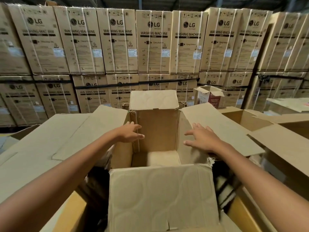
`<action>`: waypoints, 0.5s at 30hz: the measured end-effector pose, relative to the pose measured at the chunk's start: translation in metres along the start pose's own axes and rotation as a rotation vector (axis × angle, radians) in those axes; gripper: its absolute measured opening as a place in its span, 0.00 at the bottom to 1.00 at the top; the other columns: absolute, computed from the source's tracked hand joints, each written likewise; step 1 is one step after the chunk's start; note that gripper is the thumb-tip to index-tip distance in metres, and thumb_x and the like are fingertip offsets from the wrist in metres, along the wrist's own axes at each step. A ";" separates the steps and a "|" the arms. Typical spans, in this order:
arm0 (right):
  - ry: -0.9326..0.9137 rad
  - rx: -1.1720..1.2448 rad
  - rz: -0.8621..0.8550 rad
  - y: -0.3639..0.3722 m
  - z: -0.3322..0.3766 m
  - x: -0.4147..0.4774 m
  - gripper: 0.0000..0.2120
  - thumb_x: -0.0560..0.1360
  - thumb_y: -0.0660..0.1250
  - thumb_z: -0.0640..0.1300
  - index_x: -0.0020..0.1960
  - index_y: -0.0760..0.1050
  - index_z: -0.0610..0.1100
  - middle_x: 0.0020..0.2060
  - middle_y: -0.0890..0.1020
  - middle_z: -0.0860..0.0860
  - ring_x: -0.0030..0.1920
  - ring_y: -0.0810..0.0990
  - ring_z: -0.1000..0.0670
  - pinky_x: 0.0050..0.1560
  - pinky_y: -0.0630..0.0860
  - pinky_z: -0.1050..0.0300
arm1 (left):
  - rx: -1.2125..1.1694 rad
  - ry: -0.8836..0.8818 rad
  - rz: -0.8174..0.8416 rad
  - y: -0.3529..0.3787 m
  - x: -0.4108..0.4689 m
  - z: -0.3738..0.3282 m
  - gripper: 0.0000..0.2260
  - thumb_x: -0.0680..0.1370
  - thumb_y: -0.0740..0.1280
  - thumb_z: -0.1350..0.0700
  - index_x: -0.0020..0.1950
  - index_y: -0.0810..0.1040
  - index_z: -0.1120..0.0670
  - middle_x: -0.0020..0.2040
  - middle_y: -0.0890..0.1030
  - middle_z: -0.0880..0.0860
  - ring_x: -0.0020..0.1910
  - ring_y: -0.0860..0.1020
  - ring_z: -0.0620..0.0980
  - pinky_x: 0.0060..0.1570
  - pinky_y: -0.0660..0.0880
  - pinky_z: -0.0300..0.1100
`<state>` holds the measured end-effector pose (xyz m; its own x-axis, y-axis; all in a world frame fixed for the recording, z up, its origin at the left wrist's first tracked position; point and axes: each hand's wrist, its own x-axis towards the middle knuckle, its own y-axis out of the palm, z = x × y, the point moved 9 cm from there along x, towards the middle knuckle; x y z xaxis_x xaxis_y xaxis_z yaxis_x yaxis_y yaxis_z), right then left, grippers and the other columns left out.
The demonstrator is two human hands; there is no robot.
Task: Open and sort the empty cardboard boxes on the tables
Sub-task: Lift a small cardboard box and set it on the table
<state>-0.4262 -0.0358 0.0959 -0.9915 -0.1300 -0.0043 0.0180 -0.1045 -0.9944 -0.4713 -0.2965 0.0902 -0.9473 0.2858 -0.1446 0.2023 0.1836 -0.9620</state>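
This cardboard box (158, 136) stands open and empty, my left hand (129, 133) and right hand (203, 139) spread flat, gripping nothing, with sorting it still ahead.

Both bare arms reach forward, left hand (131, 132) and right hand (203, 138) spread, palms down.

Setting: warehouse or appliance storeroom. Far wall taken up by strapped cartons (153, 42) printed "LG WASHING MACHINE", stacked two tiers high, edge to edge. Dark roof structure (167, 2) visible above the top tier. Opened plain cardboard boxes (158, 131) crowd the foreground.
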 end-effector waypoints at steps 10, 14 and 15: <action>-0.165 0.075 -0.035 0.021 0.045 -0.109 0.25 0.83 0.45 0.62 0.70 0.72 0.55 0.78 0.62 0.45 0.79 0.55 0.47 0.77 0.46 0.41 | 0.079 0.107 -0.005 0.052 -0.140 -0.086 0.28 0.83 0.49 0.37 0.80 0.59 0.48 0.79 0.61 0.51 0.79 0.57 0.51 0.76 0.55 0.52; -0.141 -0.014 -0.125 0.025 0.049 -0.110 0.28 0.82 0.43 0.64 0.69 0.73 0.55 0.72 0.70 0.46 0.75 0.63 0.46 0.75 0.49 0.38 | 0.228 -0.007 -0.186 0.054 -0.143 -0.087 0.29 0.82 0.46 0.35 0.80 0.59 0.46 0.79 0.61 0.53 0.79 0.56 0.55 0.75 0.52 0.61; -0.130 -0.019 -0.108 0.024 0.049 -0.110 0.29 0.82 0.43 0.64 0.71 0.72 0.54 0.73 0.69 0.44 0.75 0.62 0.45 0.75 0.50 0.38 | 0.232 -0.025 -0.189 0.054 -0.143 -0.085 0.29 0.82 0.46 0.35 0.80 0.58 0.46 0.79 0.61 0.54 0.79 0.55 0.55 0.75 0.52 0.62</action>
<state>-0.3106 -0.0719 0.0773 -0.9626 -0.2454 0.1150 -0.0913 -0.1058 -0.9902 -0.3040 -0.2471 0.0786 -0.9692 0.2430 0.0392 -0.0378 0.0104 -0.9992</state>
